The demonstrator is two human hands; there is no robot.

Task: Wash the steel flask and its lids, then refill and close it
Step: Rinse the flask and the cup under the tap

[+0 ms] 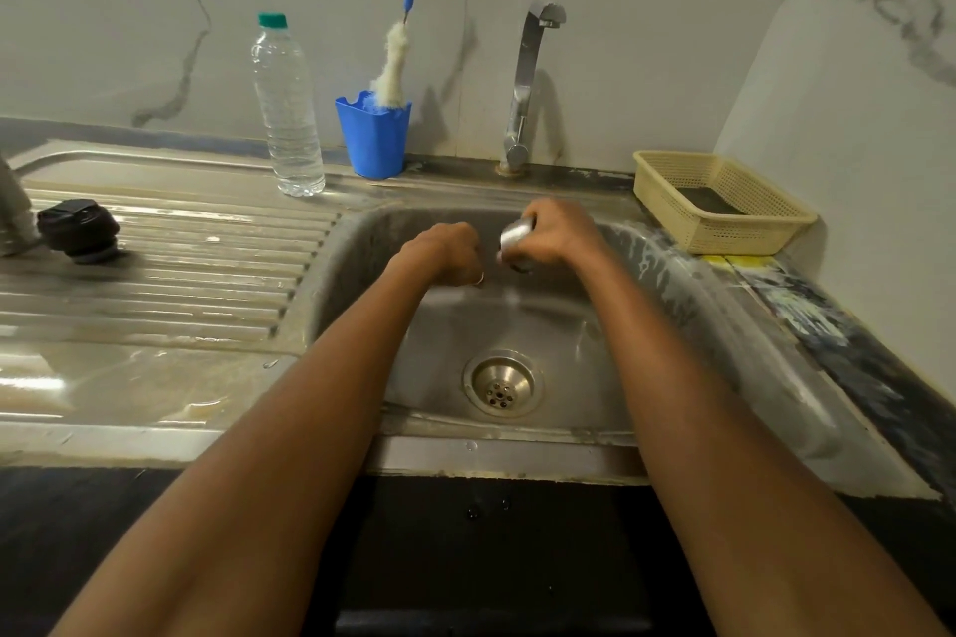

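Steel lid [516, 234] gripped by right hand [561, 235] fingers over the sink [672, 305], left hand [445, 251] just beside, fingers curled under, hold unclear, black lid [77, 229] at counter's left edge, steel flask [13, 207] cropped beside it.

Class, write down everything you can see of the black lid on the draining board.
The black lid is round and stubby, seemingly plastic, with a wide upper part and a narrower ringed base. It lies tipped on the wet, ribbed steel draining board, left of the sink basin, close to a steel object at the picture's left edge; contact between them is unclear. Nothing holds it.
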